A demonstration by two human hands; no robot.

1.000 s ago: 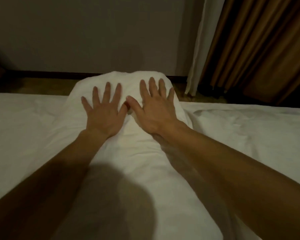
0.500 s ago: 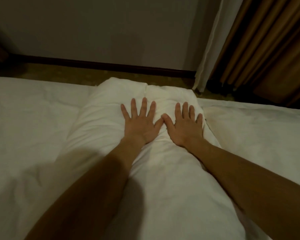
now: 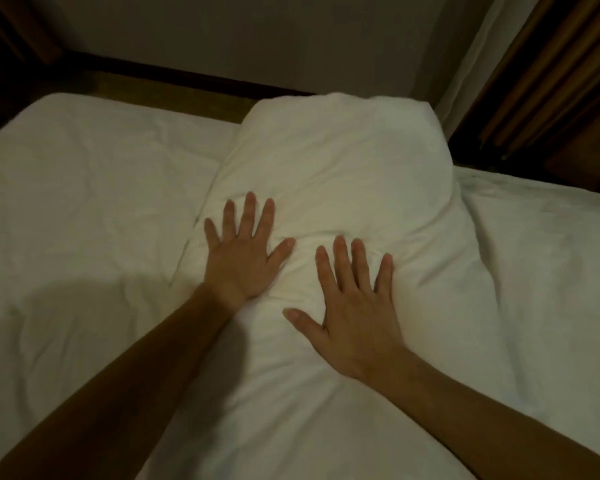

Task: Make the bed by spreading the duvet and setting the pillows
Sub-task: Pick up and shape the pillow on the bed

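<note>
A long white pillow [image 3: 343, 161] lies lengthwise on the white bed [image 3: 84, 202], its far end reaching the bed's far edge. My left hand [image 3: 243, 254] presses flat on the pillow's left side, fingers spread and straight. My right hand [image 3: 354, 306] lies flat on the pillow a little nearer to me, fingers spread too. The fabric bunches into creases between the two hands. White bedding [image 3: 541, 271] spreads out to the right of the pillow.
Beyond the bed runs a strip of floor [image 3: 146, 88] and a dark skirting board below a plain wall [image 3: 257, 36]. A white sheer curtain [image 3: 471, 53] and brown drapes [image 3: 561, 74] hang at the far right.
Both hands have slid back along the pillow toward me and moved apart, the right hand nearer than the left. The view has tilted down, showing more of the pillow's far end.
</note>
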